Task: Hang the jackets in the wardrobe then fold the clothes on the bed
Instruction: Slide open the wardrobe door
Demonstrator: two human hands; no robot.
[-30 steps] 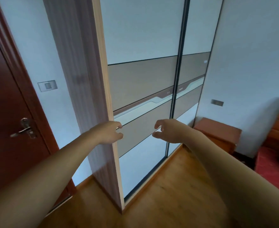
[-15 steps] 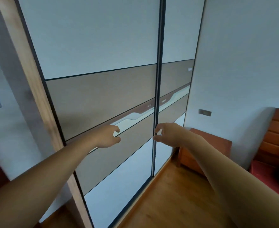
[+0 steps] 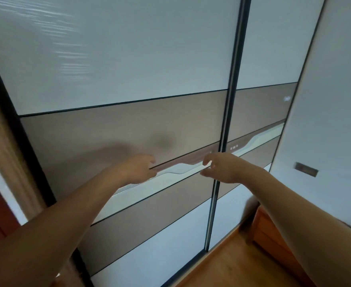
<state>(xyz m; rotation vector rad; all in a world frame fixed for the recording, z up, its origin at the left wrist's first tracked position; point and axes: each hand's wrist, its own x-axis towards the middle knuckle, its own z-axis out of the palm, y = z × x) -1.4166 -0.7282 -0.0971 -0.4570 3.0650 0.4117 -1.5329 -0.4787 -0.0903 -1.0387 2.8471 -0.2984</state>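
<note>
Reaching toward closed wardrobe [image 3: 129, 125] doors: left hand [image 3: 136, 169] loosely curled, right hand [image 3: 222, 167] half-open, both empty.

the wardrobe [image 3: 129, 125] is shut, so its inside is hidden, and its top and left side run off the frame. whether the left hand [image 3: 136, 169] touches the door cannot be told; its fingertips are turned away. the right hand [image 3: 222, 167] is slightly blurred. the cabinet [image 3: 273, 235] is partly behind the right arm and cut off below.

White-and-taupe banded wardrobe [image 3: 129, 125]
</note>
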